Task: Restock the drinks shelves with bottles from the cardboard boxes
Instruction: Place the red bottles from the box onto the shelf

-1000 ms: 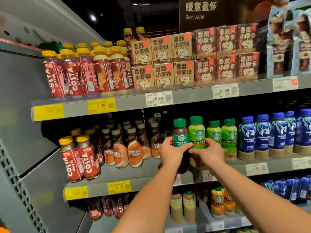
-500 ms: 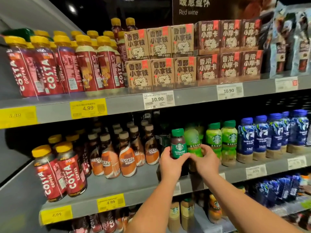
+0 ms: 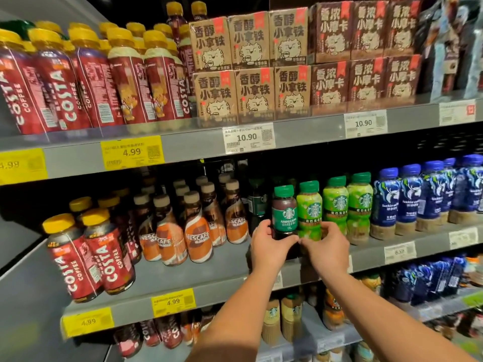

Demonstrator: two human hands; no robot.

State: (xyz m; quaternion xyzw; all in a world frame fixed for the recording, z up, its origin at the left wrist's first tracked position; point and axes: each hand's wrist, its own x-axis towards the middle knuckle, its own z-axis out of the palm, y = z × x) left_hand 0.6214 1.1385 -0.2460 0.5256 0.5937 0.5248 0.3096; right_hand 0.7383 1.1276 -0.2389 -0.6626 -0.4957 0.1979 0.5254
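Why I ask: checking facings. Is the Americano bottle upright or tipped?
Upright: the Americano bottle stands cap up, held by the left hand.

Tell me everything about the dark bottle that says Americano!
The Americano bottle looks like clear plastic filled with a dark drink. It has a green cap and a green Starbucks label with the round logo. It is upright at the front of the middle shelf. The left hand grips its lower part, hiding the base. A light green Starbucks bottle, held by the right hand, sits right beside it.
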